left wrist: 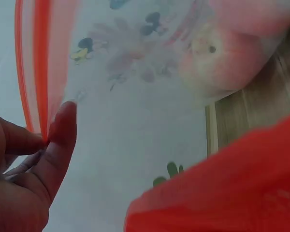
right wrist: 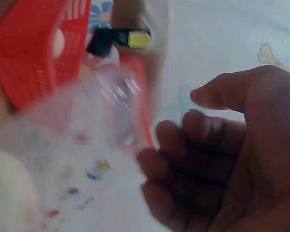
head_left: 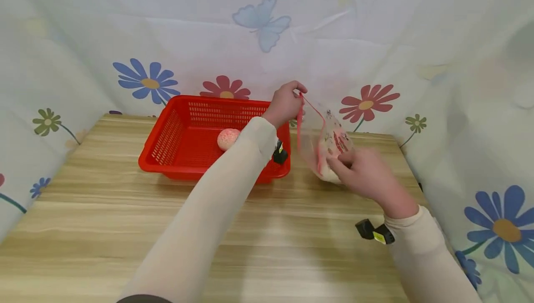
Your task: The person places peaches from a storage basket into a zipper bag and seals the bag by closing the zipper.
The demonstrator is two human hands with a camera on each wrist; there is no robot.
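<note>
The left hand (head_left: pixel 285 104) is pinching the red top edge of the bag (head_left: pixel 323 141) between thumb and curled fingers (left wrist: pixel 58 140), holding it up just past the basket's 3 o'clock rim. The right hand (head_left: pixel 367 173), fingers loosely bent, is touching the bag's lower side from 4 o'clock; whether it is gripping is unclear. A peach (left wrist: pixel 222 55) is lying in the bag, another (head_left: pixel 228 138) is sitting in the basket (head_left: pixel 167 154) on the table (head_left: pixel 104 219).
</note>
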